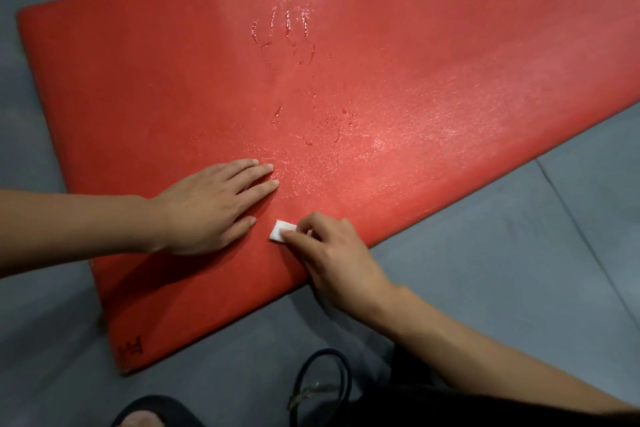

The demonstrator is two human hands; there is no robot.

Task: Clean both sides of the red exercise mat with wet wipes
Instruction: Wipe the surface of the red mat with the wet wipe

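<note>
The red exercise mat lies flat on the grey floor and runs from lower left to upper right. Its middle shines wet, with streaks and a hand-shaped wet mark. My left hand rests flat on the mat near its front edge, fingers straight and pointing right. Just right of it, my right hand pinches a small folded white wet wipe against the mat surface. Most of the wipe is hidden under my fingers.
Grey tiled floor surrounds the mat. A black sandal with my foot sits at the bottom edge. Beside it lie a dark looped strap and dark fabric, close to my right forearm.
</note>
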